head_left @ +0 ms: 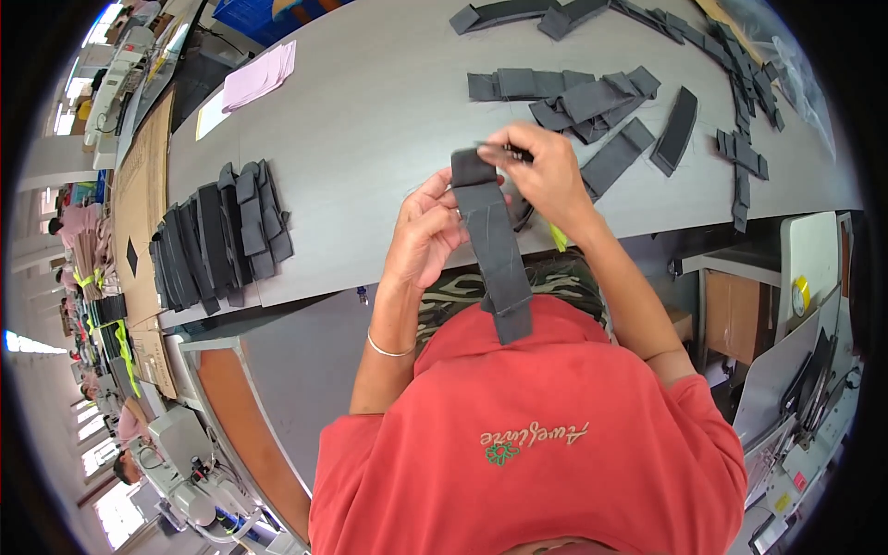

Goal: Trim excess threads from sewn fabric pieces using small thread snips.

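Observation:
A dark grey fabric strip (495,250) with folded, stitched sections hangs from my left hand (425,231), whose fingers are closed on its upper part. The lower end of the strip rests against my red shirt. My right hand (550,171) is closed around a small black tool (509,152) that looks like thread snips, held at the strip's top end. Its exact shape is partly hidden by the fingers. Fine loose threads show on the strip. Just beyond my right hand lies a loose pile of similar grey strips (597,102).
A row of stacked dark strips (217,236) lies at the left of the grey table (370,92). More strips (731,65) stretch along the far right. Pink sheets (260,76) sit at the far left, near cardboard (143,203). Shelving with a box (735,314) stands right.

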A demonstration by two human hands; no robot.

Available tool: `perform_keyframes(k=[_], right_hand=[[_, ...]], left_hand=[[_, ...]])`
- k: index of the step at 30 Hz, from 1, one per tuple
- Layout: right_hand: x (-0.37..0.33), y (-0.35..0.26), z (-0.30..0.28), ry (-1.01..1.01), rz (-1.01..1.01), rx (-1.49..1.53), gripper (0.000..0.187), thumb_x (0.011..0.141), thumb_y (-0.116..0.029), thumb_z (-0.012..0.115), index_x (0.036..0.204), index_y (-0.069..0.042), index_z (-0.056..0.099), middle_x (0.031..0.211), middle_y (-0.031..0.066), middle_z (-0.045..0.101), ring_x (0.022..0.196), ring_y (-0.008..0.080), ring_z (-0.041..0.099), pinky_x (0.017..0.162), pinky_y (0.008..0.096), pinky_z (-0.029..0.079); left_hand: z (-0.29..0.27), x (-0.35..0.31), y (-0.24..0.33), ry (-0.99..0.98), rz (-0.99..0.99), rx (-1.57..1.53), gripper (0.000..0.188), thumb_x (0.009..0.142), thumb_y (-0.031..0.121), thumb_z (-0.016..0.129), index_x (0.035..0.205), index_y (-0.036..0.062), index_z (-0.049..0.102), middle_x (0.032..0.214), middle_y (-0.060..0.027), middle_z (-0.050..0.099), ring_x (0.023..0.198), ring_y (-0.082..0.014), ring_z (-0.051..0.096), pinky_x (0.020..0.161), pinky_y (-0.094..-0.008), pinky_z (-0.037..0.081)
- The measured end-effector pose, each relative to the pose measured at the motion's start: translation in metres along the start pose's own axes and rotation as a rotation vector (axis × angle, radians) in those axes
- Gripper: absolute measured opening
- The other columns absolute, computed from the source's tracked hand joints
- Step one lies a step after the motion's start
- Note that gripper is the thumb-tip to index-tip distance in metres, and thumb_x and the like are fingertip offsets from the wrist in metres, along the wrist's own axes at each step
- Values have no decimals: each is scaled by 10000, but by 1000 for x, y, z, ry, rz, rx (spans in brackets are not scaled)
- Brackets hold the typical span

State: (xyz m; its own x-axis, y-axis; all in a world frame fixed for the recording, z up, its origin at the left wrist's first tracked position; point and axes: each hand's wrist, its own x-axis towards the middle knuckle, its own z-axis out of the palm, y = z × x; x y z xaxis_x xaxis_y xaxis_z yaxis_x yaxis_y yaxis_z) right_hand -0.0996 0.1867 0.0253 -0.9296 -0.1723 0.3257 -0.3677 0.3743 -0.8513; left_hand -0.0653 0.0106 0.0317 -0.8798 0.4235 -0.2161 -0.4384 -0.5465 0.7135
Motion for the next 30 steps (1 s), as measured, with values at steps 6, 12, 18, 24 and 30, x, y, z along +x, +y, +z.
perform_keyframes(k=[6, 12, 18, 24, 30], right_hand=[[-4, 0, 7, 28, 139, 74, 166, 795, -156, 672, 930, -59, 656, 765, 50, 629, 696, 204, 586, 645, 327, 453], [-43, 4, -12, -56, -27, -199, 165, 792, -175, 667, 952, -139, 682, 833, 3, 634, 777, 191, 547, 692, 343, 376], [-64, 3, -10, -52, -120, -257, 225, 728, -61, 686, 945, -122, 695, 736, 16, 583, 689, 204, 499, 663, 319, 340], [-62, -2, 3, 6, -144, -297, 179, 748, -83, 687, 922, -125, 696, 746, 11, 599, 678, 203, 511, 642, 324, 346], [-62, 4, 3, 84, -5, -112, 137, 775, -139, 679, 912, -149, 683, 789, -14, 623, 683, 205, 545, 622, 338, 368]], left_hand=[[-2, -1, -11, 198, -46, 244, 317, 943, 177, 514, 1188, -21, 478, 1032, -210, 645, 892, -236, 672, 728, -361, 585], [-16, -4, -15, 304, -31, 247, 238, 954, 213, 530, 1094, 20, 529, 973, -164, 673, 847, -181, 677, 659, -328, 593], [-16, -2, -16, 299, -47, 245, 233, 951, 222, 536, 1087, 33, 535, 976, -157, 675, 836, -169, 673, 657, -319, 590], [-9, -2, -17, 336, -36, 269, 169, 936, 206, 566, 1021, 60, 552, 915, -94, 668, 769, -122, 651, 600, -265, 552], [-19, -9, -14, 377, -35, 285, 116, 910, 180, 608, 868, 74, 585, 771, 15, 619, 659, -55, 590, 533, -225, 503]])
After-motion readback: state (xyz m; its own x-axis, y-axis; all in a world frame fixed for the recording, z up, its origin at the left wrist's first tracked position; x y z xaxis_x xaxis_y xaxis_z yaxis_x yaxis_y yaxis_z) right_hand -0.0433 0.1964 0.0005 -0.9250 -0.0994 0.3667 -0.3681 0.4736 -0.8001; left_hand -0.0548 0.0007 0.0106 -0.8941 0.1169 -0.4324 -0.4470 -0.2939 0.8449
